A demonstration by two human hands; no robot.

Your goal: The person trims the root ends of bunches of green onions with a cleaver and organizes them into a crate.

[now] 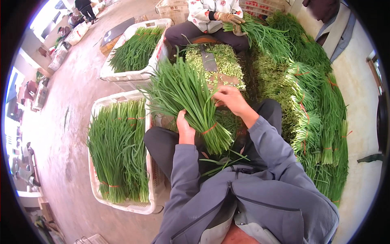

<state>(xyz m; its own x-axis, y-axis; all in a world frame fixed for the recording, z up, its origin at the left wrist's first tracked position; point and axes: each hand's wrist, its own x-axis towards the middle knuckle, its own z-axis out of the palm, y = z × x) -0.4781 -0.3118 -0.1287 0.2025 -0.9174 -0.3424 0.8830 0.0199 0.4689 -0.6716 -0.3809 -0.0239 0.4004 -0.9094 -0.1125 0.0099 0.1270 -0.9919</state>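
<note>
A bundle of long green garlic chives (190, 94), tied near its pale cut ends with an orange band (209, 128), lies across my lap with its leaf tips pointing up and left. My left hand (185, 126) supports the bundle from its left side, the thumb showing against the leaves. At the bundle's right edge, my right hand (229, 100) has its fingers bent at the outer leaves; whether they pinch a leaf is unclear. Beyond the bundle stands a board covered with pale cut stem pieces (234, 65), and a broad metal blade (208, 58) rests on it. Loose leaves (224, 166) lie on my lap.
White plastic crates of chives stand at the left (153, 183) and upper left (137, 74). Tied bundles (304, 116) are piled along the wall at the right. Across the board sits a person in gloves (230, 19) handling chives. Other people are farther off at the upper left.
</note>
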